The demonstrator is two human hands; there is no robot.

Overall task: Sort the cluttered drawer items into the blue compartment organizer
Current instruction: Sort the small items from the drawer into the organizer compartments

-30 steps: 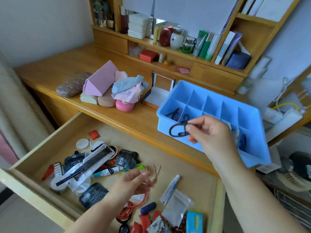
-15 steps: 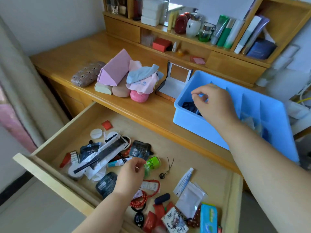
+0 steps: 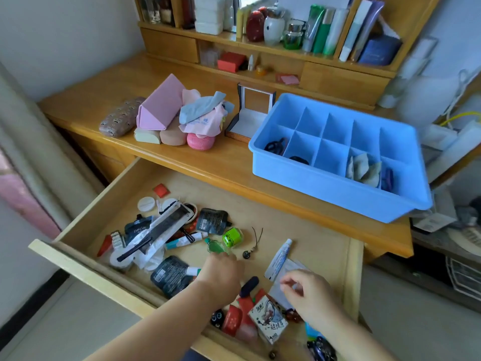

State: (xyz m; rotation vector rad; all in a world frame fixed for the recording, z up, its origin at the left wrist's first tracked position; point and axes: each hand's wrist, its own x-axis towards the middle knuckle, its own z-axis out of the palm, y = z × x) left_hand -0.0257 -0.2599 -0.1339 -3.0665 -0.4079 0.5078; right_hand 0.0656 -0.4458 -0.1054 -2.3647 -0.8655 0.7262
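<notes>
The open wooden drawer [image 3: 307, 230] serves as landmark. Above its left corner, on the bench [image 3: 104, 100], lies a patterned glasses case [image 3: 120, 118], and just right of that a pink triangular case [image 3: 161, 105] rests on a heap of pastel pouches and cloths [image 3: 200, 118]. Inside the drawer, at its left end, a red wedge [image 3: 104, 245] sits beside a white comb-like piece; right of these a long black strip in a clear wrapper [image 3: 156, 230] lies slantwise across dark sachets [image 3: 211, 221] and white round pads [image 3: 144, 204]. Toward the drawer's middle stand a small green clip [image 3: 232, 237] and a dangling charm on a cord [image 3: 253, 243]. The left hand [image 3: 221, 276] is down among the clutter near the drawer's front edge, fingers curled under and hidden, so whether it grips anything cannot be told. Just right of it lies a dark blue capsule-shaped thing [image 3: 249, 285], then a white tube [image 3: 278, 259] lying on a clear bag. The right hand [image 3: 307, 295] hovers over that bag, thumb and forefinger pinched narrow; what they pinch is too blurred to tell. Above the drawer's right half, on the bench, sits the blue compartment organizer [image 3: 325, 188]: black hair ties [image 3: 274, 146] in its nearer left cells, pale folded packets [image 3: 364, 169] in a nearer right cell.
</notes>
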